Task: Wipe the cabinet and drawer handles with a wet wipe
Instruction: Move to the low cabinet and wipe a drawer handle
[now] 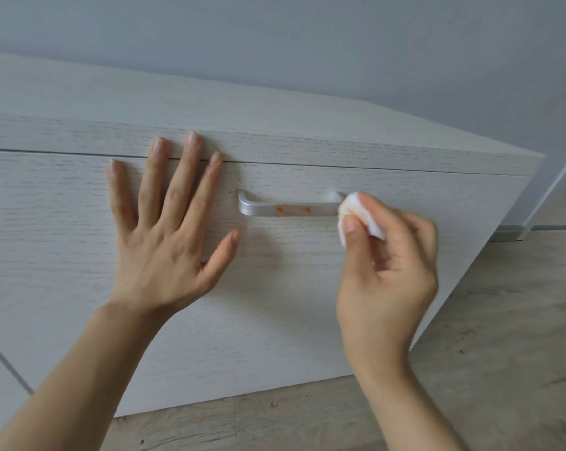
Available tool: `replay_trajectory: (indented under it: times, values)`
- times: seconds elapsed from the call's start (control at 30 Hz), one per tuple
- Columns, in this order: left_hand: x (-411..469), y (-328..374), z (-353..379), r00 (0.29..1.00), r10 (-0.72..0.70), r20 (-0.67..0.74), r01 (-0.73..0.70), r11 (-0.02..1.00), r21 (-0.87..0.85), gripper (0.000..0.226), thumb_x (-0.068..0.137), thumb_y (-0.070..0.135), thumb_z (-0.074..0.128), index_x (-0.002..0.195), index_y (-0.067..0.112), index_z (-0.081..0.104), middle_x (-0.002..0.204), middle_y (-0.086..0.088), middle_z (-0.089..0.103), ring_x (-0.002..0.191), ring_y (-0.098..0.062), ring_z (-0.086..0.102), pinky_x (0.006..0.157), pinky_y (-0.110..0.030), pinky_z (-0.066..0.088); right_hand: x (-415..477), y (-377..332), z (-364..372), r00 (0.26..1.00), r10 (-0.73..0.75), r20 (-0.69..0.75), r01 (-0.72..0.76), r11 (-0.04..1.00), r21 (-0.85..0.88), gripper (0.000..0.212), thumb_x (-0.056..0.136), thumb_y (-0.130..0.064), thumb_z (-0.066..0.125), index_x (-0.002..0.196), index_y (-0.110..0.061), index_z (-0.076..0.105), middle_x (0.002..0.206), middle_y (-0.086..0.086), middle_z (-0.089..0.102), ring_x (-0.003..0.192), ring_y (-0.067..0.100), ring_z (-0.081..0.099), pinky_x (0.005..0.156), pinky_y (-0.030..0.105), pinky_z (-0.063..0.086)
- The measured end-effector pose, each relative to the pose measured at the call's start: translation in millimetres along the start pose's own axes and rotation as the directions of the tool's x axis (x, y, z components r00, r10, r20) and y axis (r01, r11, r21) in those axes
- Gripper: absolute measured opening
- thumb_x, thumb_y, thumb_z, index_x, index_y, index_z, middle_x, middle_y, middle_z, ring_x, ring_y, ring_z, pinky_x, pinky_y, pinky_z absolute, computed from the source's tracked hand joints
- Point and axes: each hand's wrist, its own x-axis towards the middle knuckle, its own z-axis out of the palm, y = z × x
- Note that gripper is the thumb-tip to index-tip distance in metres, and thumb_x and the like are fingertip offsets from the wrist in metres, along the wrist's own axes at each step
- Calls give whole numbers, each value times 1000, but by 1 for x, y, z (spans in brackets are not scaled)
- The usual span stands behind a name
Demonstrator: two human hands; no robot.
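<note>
A silver bar handle (268, 209) sits on the pale wood-grain drawer front (275, 288). Orange smears mark the handle's middle. My left hand (167, 229) lies flat with fingers spread on the drawer front, just left of the handle. My right hand (389, 265) pinches a folded white wet wipe (356, 213) between thumb and fingers. The wipe touches the handle's right end and hides it.
The cabinet top (145, 102) runs back to a grey wall (340, 43). A light wooden floor (502, 336) lies to the right and below. A metal cabinet foot (509, 236) shows at the right corner. Another panel edge (5, 362) is at the lower left.
</note>
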Motion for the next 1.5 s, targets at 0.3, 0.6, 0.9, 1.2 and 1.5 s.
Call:
replay_trajectory:
  times: [0.3,0.6,0.9,1.2,1.5]
  values:
    - [-1,0,3,1000,-5,-10,5,1000,19,70,94,49,35,151,13,15,156,-10,14,143,-33,7,115,-48,-8,1,13,-1,991,116,62,-124,982,144,33,81,2,66,103,-23,64,95,-12,52,86,2,59,77,8,44]
    - [0,1,4,1000,-6,-19,7,1000,30,70,94,50,33,151,13,15,156,-10,13,143,-32,5,114,-46,-10,-5,14,6,984,102,146,-129,973,191,30,82,-4,60,100,-28,63,98,-12,56,91,4,61,75,8,44]
    - [0,0,3,1000,-2,-16,2,1000,27,70,95,49,35,151,12,17,155,-11,14,142,-35,8,115,-47,-10,0,15,4,986,166,-5,-158,949,272,25,86,-2,61,107,-17,64,91,11,62,86,19,62,77,20,47]
    - [0,1,3,1000,-5,-16,5,1000,18,70,94,49,35,151,12,16,154,-12,17,142,-36,9,114,-47,-9,3,12,4,996,53,78,-62,992,113,27,86,-4,60,108,-19,64,93,-5,58,86,2,60,79,16,46]
    - [0,0,0,1000,-6,30,6,1000,0,71,94,50,34,151,11,18,155,-11,18,143,-32,5,114,-48,-10,-11,0,15,997,-4,71,2,999,34,24,85,-7,63,107,-14,67,89,-7,57,81,6,61,74,23,50]
